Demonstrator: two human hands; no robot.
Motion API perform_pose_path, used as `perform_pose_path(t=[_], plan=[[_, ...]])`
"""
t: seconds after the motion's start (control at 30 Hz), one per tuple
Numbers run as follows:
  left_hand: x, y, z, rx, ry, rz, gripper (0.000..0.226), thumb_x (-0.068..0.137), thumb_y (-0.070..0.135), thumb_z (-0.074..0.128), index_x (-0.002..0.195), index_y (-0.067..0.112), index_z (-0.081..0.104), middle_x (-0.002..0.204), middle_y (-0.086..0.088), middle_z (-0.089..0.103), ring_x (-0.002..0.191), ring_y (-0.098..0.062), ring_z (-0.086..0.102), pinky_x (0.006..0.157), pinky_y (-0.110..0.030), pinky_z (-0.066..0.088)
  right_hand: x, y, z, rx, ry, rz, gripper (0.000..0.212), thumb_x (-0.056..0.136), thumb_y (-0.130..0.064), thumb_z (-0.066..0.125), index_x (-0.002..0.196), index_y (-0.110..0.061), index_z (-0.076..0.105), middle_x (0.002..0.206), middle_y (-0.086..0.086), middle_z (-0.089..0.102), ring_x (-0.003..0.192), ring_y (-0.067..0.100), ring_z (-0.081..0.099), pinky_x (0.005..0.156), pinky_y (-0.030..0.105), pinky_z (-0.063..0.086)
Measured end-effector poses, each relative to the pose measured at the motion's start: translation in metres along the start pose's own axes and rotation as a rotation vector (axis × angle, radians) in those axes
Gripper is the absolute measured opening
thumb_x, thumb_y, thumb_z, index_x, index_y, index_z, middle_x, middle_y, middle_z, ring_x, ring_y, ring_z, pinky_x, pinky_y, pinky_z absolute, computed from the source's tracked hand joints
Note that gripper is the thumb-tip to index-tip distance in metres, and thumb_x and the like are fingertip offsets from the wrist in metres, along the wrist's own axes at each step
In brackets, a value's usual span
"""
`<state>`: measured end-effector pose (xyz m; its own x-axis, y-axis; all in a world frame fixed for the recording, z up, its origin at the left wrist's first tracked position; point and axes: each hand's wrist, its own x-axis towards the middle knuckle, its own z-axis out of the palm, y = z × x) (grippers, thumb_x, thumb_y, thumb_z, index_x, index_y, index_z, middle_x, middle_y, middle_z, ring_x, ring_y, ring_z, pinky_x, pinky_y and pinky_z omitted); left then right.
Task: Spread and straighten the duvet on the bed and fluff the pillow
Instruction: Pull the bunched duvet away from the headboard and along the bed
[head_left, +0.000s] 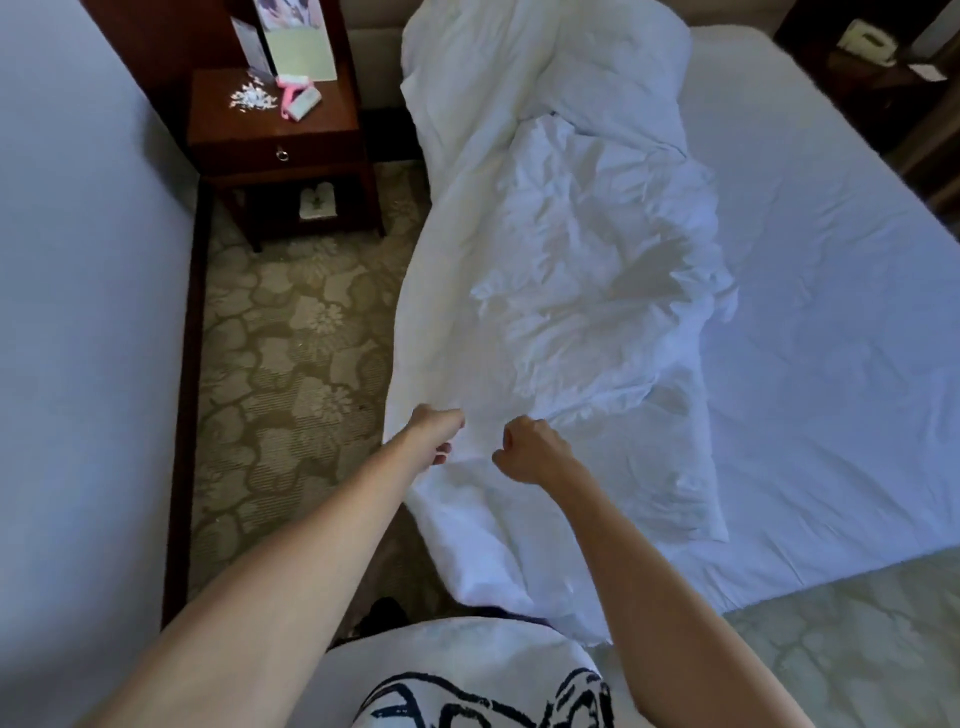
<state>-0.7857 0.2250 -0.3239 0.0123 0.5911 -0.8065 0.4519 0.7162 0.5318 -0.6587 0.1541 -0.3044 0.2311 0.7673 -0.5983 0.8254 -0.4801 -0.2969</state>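
Both hands (483, 441) fisted on duvet (571, 291)

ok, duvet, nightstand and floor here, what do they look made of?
Duvet: white woven fabric, likely cotton, matte; it creases and bunches softly.
Nightstand: dark reddish wood or veneer, glossy; its top reflects light.
Floor: carpet, olive-beige floral pattern, seemingly low pile, no shine.

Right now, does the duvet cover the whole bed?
No. The duvet lies bunched along one side of the bed, leaving much of the bed sheet bare, while both hands grip its near end.
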Motion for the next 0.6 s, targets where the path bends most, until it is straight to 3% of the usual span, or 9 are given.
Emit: perform_pose_path(t=[0.1, 0.33, 0.6], plan=[[0.010, 0.023, 0.007, -0.019, -0.027, 0.026, 0.007, 0.085, 0.016, 0.057, 0.080, 0.012, 0.060, 0.070, -0.005, 0.054, 0.053, -0.018, 0.050, 0.053, -0.022, 0.040, 0.025, 0.013, -0.020, 0.007, 0.024, -0.014, 0.040, 0.089, -0.029, 0.057, 0.122, -0.006, 0.058, 0.127, 0.017, 0.057, 0.117, 0.034, 0.057, 0.094, 0.034, 0.046], [0.042, 0.069, 0.002, 0.037, -0.038, 0.042, 0.011, 0.087, 0.012, 0.054, 0.088, 0.007, 0.064, 0.076, -0.008, 0.060, 0.056, -0.019, 0.056, 0.054, -0.025, 0.041, 0.077, 0.015, -0.057, 0.038, -0.016, 0.021, 0.030, 0.087, -0.027, 0.057, 0.112, -0.010, 0.060, 0.105, 0.008, 0.059, 0.100, 0.029, 0.062, 0.075, 0.030, 0.046], [0.118, 0.157, -0.066, 0.121, -0.095, 0.162, 0.015, 0.089, 0.013, 0.052, 0.080, 0.010, 0.063, 0.068, -0.005, 0.059, 0.057, -0.018, 0.057, 0.051, -0.025, 0.041, 0.169, -0.063, -0.096, 0.034, 0.016, 0.063, 0.020, 0.087, -0.021, 0.057, 0.103, -0.011, 0.061, 0.097, 0.005, 0.056, 0.087, 0.026, 0.058, 0.072, 0.029, 0.046]])
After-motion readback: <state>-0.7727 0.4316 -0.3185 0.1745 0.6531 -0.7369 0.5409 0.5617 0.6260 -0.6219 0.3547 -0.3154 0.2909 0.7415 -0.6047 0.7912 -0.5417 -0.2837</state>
